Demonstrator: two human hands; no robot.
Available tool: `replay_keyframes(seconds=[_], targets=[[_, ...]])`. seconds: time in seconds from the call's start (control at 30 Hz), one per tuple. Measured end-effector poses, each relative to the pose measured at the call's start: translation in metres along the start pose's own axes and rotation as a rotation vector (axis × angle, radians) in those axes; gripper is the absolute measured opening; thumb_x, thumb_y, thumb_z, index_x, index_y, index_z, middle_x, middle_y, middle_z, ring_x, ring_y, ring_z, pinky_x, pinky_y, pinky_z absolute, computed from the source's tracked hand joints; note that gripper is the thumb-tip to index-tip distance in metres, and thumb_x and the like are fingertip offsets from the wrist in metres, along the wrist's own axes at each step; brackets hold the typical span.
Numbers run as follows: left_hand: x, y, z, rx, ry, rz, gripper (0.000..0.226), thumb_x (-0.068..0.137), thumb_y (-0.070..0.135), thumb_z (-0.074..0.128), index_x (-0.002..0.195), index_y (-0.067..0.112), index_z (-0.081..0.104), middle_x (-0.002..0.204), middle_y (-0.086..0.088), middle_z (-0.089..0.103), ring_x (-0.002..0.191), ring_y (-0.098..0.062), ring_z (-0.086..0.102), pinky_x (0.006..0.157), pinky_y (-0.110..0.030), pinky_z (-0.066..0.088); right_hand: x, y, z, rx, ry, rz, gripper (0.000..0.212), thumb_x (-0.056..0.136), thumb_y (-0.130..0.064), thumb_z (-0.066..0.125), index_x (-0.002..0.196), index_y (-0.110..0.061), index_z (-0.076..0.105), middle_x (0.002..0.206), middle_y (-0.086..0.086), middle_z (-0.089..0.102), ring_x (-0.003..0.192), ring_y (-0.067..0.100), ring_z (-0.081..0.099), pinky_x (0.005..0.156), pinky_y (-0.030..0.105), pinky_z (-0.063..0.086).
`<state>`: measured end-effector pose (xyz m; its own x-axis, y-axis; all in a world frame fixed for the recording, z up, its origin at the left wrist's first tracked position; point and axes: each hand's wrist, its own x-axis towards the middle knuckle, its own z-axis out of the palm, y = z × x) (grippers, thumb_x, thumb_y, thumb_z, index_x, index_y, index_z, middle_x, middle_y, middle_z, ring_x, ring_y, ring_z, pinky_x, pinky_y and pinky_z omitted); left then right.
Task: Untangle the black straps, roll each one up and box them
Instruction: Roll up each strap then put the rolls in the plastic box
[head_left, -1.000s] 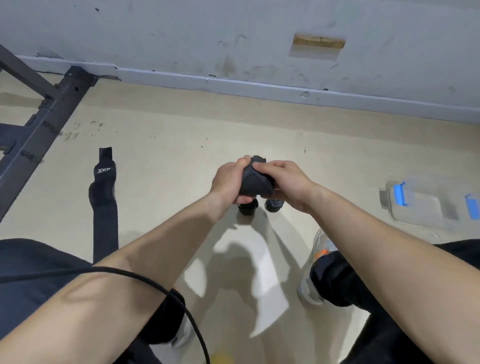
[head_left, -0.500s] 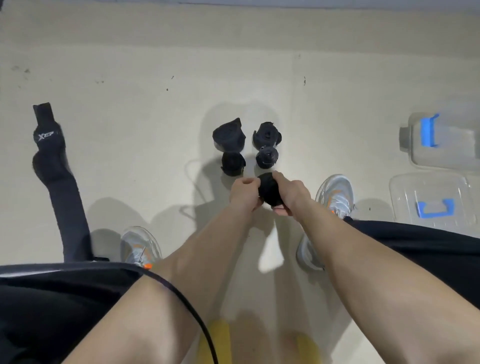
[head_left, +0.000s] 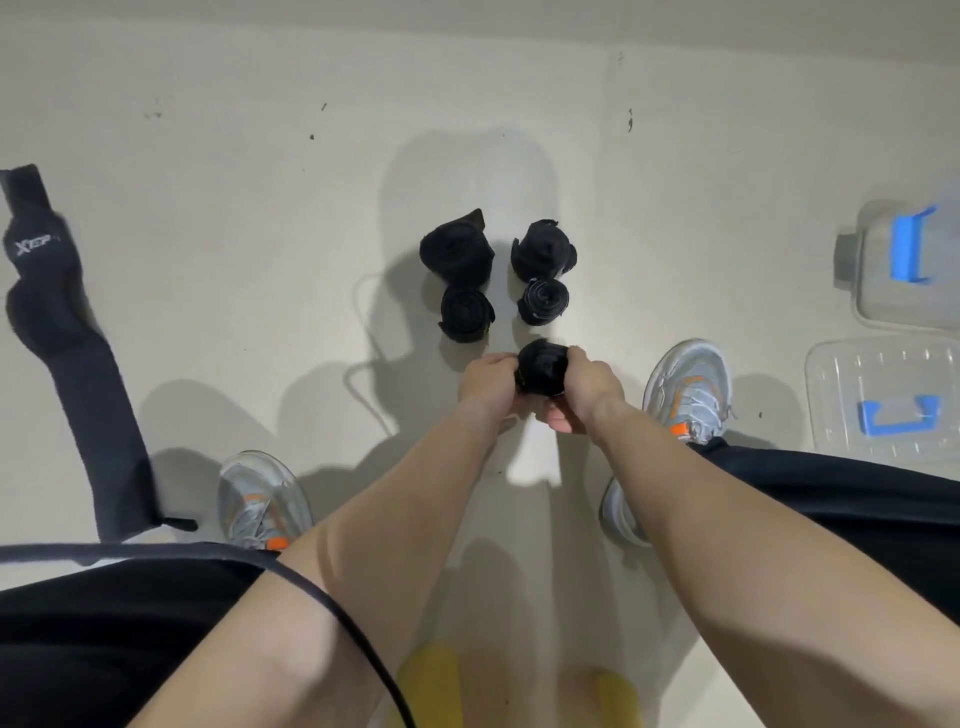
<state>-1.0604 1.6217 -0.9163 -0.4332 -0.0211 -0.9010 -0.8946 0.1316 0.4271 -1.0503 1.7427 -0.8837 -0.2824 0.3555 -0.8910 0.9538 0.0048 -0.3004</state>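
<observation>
Pale, scuffed floor (head_left: 234, 156) carries everything; no desk shows. Low over it, between the person's shoes, the left hand (head_left: 488, 382) and the right hand (head_left: 587, 389) both curl their fingers round one rolled strap (head_left: 543, 371), gripping it from either side. Whether it touches the floor I cannot tell.

Just beyond it, away from the person, four finished rolls stand two by two: the near left roll (head_left: 466, 314), the near right roll (head_left: 544, 301), the far left roll (head_left: 457, 254) and the far right roll (head_left: 543, 252). The held strap sits in line with the right-hand pair, just short of the near right roll — setting it down there would likely extend that column.

The clear box (head_left: 878, 306) lies well off to the right with its lid (head_left: 831, 374) flat beside the right shoe (head_left: 685, 384), so the right hand is nearer for boxing. Far to the left, one unrolled strap (head_left: 67, 343) lies stretched out, its long axis running from beside the left shoe (head_left: 260, 499) away and leftward — the left hand's side, and probably the last to roll.
</observation>
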Motion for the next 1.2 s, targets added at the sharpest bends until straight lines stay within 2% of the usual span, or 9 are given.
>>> replay_keyframes(seconds=[0.13, 0.23, 0.3, 0.6, 0.73, 0.9, 0.97, 1.07, 1.2], targets=[[-0.022, 0.004, -0.011, 0.039, -0.019, -0.017, 0.029, 0.09, 0.022, 0.052, 0.065, 0.027, 0.066, 0.051, 0.002, 0.055, 0.065, -0.026, 0.055, 0.07, -0.042, 0.049, -0.016, 0.003, -0.002, -0.11, 0.07, -0.036, 0.043, 0.094, -0.032, 0.033, 0.09, 0.0, 0.063, 0.08, 0.019, 0.071, 0.06, 0.032, 0.065, 0.057, 0.035, 0.057], [-0.039, 0.008, -0.028, 0.002, -0.004, 0.019, 0.017, 0.096, 0.021, 0.055, 0.084, 0.026, 0.067, 0.069, -0.002, 0.063, 0.072, -0.027, 0.061, 0.074, -0.042, 0.052, -0.039, -0.004, -0.005, -0.302, 0.165, -0.139, 0.052, 0.083, -0.041, 0.033, 0.101, -0.004, 0.065, 0.099, 0.017, 0.073, 0.088, 0.037, 0.069, 0.085, 0.043, 0.057], [-0.052, 0.011, -0.046, 0.009, 0.006, 0.06, 0.011, 0.099, 0.021, 0.055, 0.095, 0.021, 0.066, 0.089, -0.004, 0.064, 0.075, -0.024, 0.063, 0.08, -0.042, 0.058, -0.059, -0.013, -0.001, -0.413, 0.164, -0.225, 0.038, 0.089, -0.037, 0.04, 0.102, -0.007, 0.06, 0.101, 0.014, 0.068, 0.094, 0.035, 0.063, 0.082, 0.035, 0.049], [-0.097, 0.017, -0.189, 0.109, 0.233, 0.241, 0.019, 0.099, 0.015, 0.05, 0.098, 0.014, 0.069, 0.089, -0.005, 0.065, 0.072, -0.023, 0.059, 0.068, -0.032, 0.052, -0.147, -0.055, 0.123, -0.706, -0.123, -0.639, 0.016, 0.083, -0.026, 0.045, 0.082, -0.01, 0.049, 0.082, 0.012, 0.062, 0.08, 0.034, 0.062, 0.065, 0.032, 0.042], [-0.096, 0.005, -0.276, 0.045, 0.458, 0.194, 0.025, 0.095, 0.016, 0.046, 0.088, 0.02, 0.069, 0.099, -0.007, 0.071, 0.079, -0.026, 0.062, 0.078, -0.035, 0.058, -0.178, -0.067, 0.2, -0.708, -0.236, -0.681, 0.034, 0.089, -0.029, 0.047, 0.117, -0.012, 0.051, 0.106, 0.008, 0.067, 0.097, 0.032, 0.068, 0.077, 0.035, 0.05], [-0.08, -0.014, -0.366, 0.076, 0.708, 0.052, 0.022, 0.094, 0.012, 0.05, 0.073, 0.014, 0.056, 0.079, -0.004, 0.06, 0.081, -0.028, 0.058, 0.073, -0.029, 0.046, -0.183, -0.069, 0.287, -0.825, -0.394, -0.747, 0.022, 0.082, -0.035, 0.045, 0.093, -0.018, 0.053, 0.094, 0.004, 0.066, 0.093, 0.032, 0.07, 0.086, 0.043, 0.056], [-0.068, -0.018, -0.391, 0.107, 0.734, -0.028, 0.008, 0.094, 0.018, 0.053, 0.095, 0.012, 0.058, 0.092, -0.002, 0.06, 0.091, -0.027, 0.059, 0.078, -0.028, 0.043, -0.178, -0.068, 0.315, -0.849, -0.452, -0.752, 0.018, 0.089, -0.029, 0.047, 0.093, -0.014, 0.056, 0.092, 0.006, 0.067, 0.093, 0.033, 0.069, 0.082, 0.038, 0.055], [-0.036, -0.035, -0.421, 0.158, 0.765, -0.155, 0.049, 0.09, 0.025, 0.058, 0.136, 0.014, 0.046, 0.132, -0.005, 0.054, 0.123, -0.028, 0.051, 0.096, -0.035, 0.044, -0.161, -0.065, 0.349, -0.842, -0.503, -0.695, 0.017, 0.092, -0.022, 0.05, 0.099, -0.011, 0.06, 0.098, 0.01, 0.068, 0.092, 0.03, 0.067, 0.082, 0.041, 0.054], [-0.007, -0.059, -0.432, 0.165, 0.825, -0.268, 0.066, 0.09, 0.03, 0.06, 0.146, 0.015, 0.028, 0.142, -0.009, 0.035, 0.131, -0.034, 0.034, 0.102, -0.046, 0.036, -0.131, -0.053, 0.373, -0.818, -0.565, -0.614, 0.015, 0.074, -0.024, 0.047, 0.08, -0.012, 0.055, 0.076, 0.009, 0.052, 0.07, 0.023, 0.049, 0.066, 0.038, 0.039]])
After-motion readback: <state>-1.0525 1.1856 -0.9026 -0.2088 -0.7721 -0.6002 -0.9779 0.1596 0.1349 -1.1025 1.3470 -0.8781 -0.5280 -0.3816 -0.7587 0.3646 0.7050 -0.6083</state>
